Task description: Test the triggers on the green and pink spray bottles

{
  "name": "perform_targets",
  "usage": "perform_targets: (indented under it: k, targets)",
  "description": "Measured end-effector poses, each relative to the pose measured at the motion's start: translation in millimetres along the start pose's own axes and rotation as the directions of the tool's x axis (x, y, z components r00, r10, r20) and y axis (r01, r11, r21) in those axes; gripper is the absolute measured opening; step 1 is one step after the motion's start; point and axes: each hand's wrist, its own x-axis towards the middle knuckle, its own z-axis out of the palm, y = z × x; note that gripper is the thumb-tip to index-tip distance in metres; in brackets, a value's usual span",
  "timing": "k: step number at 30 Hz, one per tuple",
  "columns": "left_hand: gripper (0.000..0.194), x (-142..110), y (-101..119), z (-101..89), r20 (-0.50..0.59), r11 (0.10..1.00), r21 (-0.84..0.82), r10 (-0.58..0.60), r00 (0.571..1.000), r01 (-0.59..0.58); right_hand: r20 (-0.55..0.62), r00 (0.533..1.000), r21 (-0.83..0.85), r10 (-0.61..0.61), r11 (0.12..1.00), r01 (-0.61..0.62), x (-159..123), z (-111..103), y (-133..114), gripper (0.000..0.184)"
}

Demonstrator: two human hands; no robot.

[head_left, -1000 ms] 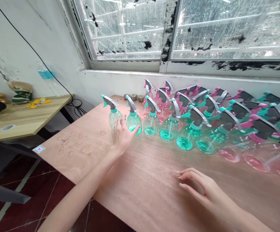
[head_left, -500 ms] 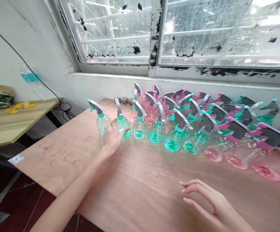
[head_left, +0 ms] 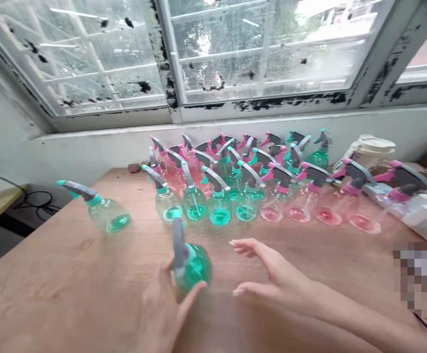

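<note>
My left hand (head_left: 169, 299), smeared by motion, is wrapped round a green spray bottle (head_left: 198, 268) with a grey and teal trigger head, tilted toward me. To the right of that bottle, my right hand (head_left: 268, 277) has its thumb and fingers spread apart with nothing between them. One clear green spray bottle (head_left: 106, 215) stands alone on the left part of the table. Beyond my hands is a front row of green spray bottles (head_left: 220, 208) and pink spray bottles (head_left: 298, 206).
More pink-headed and green-headed bottles crowd behind, below the window (head_left: 265, 49). A beige lidded cup (head_left: 371, 147) and white boxes (head_left: 425, 211) stand at the right. Black cable (head_left: 39, 198) hangs by a second table (head_left: 0, 206) at the left. The wooden table (head_left: 69, 294) spreads in front.
My left hand has taken a green bottle out of the row and brought it nearer to me. My right hand has moved toward it. The view has turned to the right.
</note>
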Motion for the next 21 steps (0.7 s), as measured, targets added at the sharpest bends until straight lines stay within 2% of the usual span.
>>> perform_targets:
  k: [2,4,6,10,13,17,19,21]
  targets:
    - [0.061,-9.3,31.4,15.1,0.084,0.959,-0.178,0.239,0.967,-0.221,-0.060,0.995,0.045,-0.076,0.996,0.079,0.9,-4.0,-3.9,0.093]
    - [0.062,-11.1,65.6,29.9,0.167,0.875,-0.316,0.432,0.886,-0.367,-0.160,0.977,0.061,-0.138,0.987,0.149,-2.1,-9.6,-6.7,0.100]
    - [0.063,-8.1,97.8,45.5,0.155,0.816,-0.406,0.505,0.849,-0.411,-0.284,0.950,0.073,-0.131,0.985,0.157,-8.7,-16.8,-8.4,0.087]
    - [0.072,0.4,142.6,81.6,0.050,0.726,-0.509,0.562,0.826,-0.463,-0.477,0.879,0.125,-0.001,0.990,0.069,-25.2,-33.6,-6.4,0.057]
    - [0.079,4.6,159.6,107.6,-0.053,0.652,-0.567,0.581,0.812,-0.503,-0.547,0.833,0.158,0.081,0.987,0.007,-31.4,-45.2,0.2,0.041]
    - [0.080,11.7,168.3,128.4,-0.088,0.594,-0.638,0.576,0.812,-0.491,-0.633,0.773,0.137,0.039,0.989,0.063,-27.1,-57.4,14.3,0.038]
    - [0.081,16.8,165.8,130.8,-0.083,0.579,-0.658,0.580,0.810,-0.482,-0.641,0.768,0.092,-0.014,0.991,0.095,-22.5,-63.6,21.4,0.038]
    - [0.077,23.1,157.5,128.2,-0.064,0.557,-0.680,0.602,0.796,-0.476,-0.603,0.793,0.035,-0.080,0.991,0.127,-18.0,-70.6,27.2,0.036]
